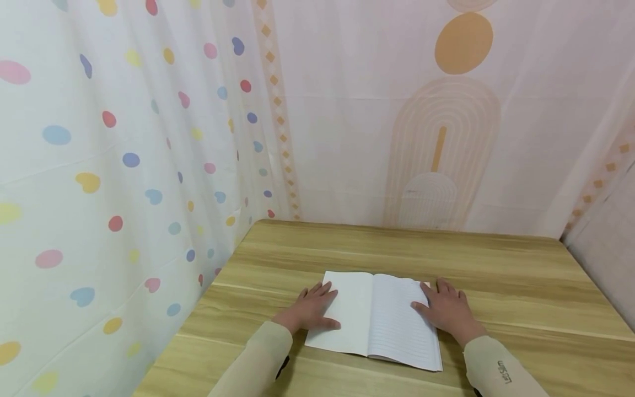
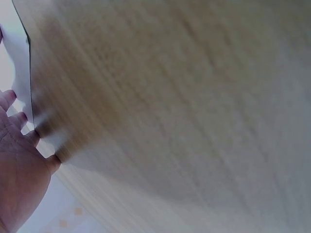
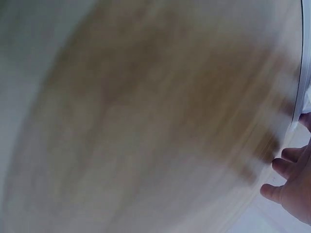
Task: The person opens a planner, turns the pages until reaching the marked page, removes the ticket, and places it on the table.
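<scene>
An open notebook (image 1: 354, 314) lies flat on the wooden table, its left page blank and its right page ruled with lines. My left hand (image 1: 311, 310) rests on the outer edge of the left page, fingers spread and thumb across the paper. At the opposite edge, my right hand (image 1: 446, 309) touches the ruled page with thumb and forefinger, while its other fingers lie over the wood. The left wrist view catches the left hand (image 2: 22, 160) beside the page edge. In the right wrist view the right hand (image 3: 294, 179) shows only partly, at the frame's side.
The wood-grain table (image 1: 397, 242) extends around the notebook on all sides. A white curtain with coloured dots (image 1: 149, 165) hangs along the left. Behind the table hangs another curtain with an arch pattern (image 1: 342, 138). A pale wall (image 1: 605, 248) stands at the right.
</scene>
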A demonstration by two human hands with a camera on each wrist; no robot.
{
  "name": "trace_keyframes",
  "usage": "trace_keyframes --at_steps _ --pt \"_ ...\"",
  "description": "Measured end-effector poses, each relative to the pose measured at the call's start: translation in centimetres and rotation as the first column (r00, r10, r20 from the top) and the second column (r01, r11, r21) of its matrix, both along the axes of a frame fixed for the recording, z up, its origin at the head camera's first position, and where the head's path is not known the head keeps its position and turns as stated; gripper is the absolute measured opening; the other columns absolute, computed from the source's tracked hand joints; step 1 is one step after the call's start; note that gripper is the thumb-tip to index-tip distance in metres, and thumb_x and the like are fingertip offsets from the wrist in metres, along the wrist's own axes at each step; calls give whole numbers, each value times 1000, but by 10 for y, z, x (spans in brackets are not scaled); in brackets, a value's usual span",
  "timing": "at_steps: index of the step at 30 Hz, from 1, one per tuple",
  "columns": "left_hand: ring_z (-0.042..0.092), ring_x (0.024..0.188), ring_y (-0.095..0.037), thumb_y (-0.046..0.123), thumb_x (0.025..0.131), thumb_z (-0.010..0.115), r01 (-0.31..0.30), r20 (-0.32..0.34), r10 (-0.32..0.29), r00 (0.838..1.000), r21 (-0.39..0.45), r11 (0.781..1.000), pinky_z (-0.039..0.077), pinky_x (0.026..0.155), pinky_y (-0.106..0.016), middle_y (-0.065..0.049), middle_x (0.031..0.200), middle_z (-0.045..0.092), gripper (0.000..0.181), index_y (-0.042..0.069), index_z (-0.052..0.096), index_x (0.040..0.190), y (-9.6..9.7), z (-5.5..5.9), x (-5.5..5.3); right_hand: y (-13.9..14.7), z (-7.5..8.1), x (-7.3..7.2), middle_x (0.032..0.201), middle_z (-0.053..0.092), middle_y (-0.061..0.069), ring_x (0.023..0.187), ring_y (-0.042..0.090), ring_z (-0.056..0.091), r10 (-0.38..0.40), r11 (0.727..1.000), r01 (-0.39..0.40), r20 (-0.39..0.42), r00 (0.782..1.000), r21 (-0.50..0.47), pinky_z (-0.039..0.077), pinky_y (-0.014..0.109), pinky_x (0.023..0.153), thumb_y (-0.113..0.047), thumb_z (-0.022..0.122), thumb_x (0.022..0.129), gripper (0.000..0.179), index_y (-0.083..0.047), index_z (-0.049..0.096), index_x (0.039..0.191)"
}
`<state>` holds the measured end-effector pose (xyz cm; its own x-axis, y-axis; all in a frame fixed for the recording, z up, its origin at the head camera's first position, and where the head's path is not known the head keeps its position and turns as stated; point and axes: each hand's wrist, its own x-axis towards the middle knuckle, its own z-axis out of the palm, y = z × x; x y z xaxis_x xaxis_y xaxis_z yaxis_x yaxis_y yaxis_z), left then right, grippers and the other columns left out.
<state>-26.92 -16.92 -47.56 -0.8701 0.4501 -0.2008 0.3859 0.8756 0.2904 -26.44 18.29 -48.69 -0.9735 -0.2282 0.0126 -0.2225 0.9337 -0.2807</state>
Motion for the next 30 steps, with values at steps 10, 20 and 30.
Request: trace_keyframes --at_steps 10,20,30 --pt "14 150 -34 53 88 70 -7 11 7 1000 2 1000 13 117 -59 -13 163 22 86 8 37 154 1 0 0 -3 5 -3 141 43 36 129 56 39 8 988 -18 -67 998 -153 28 72 101 -41 65 95 60 0 57 137" --pt "15 150 -35 52 87 72 -2 2 2 1000 14 1000 14 116 -60 -14 162 23 87 7 38 153 0 2 0 -28 40 -9 121 62 29 91 25 64 -50 735 144 159 986 -662 53 36 72 -18 66 97 76 6 22 154" --pt "15 149 -36 54 86 72 -9 -8 9 1000 27 1000 15 116 -60 -16 162 22 88 7 38 153 -2 1 0 -53 68 -4 128 57 31 81 18 68 93 375 215 267 959 -902 59 34 74 -8 50 102 55 6 30 152"
